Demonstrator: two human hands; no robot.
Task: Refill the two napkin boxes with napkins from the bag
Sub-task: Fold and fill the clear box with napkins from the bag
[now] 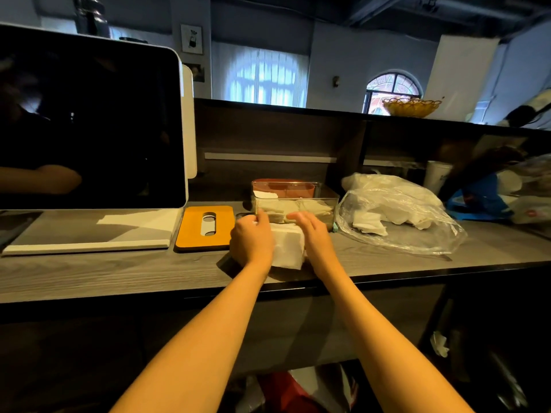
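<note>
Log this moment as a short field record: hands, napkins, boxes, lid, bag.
left hand: grips the left side of the napkin stack
right hand: rests on the stack's right side
napkin stack: white, on the counter before the boxes
clear napkin box: open, partly filled
second box: behind, red-brown lid on it
orange lid: off, flat on the counter, left of the boxes
plastic bag: right, napkins inside

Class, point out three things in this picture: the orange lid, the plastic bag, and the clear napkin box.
orange lid [190,231]: head view, flat top left of its slot.
plastic bag [417,231]: head view, clear front wall.
clear napkin box [325,201]: head view, right rim.
</note>
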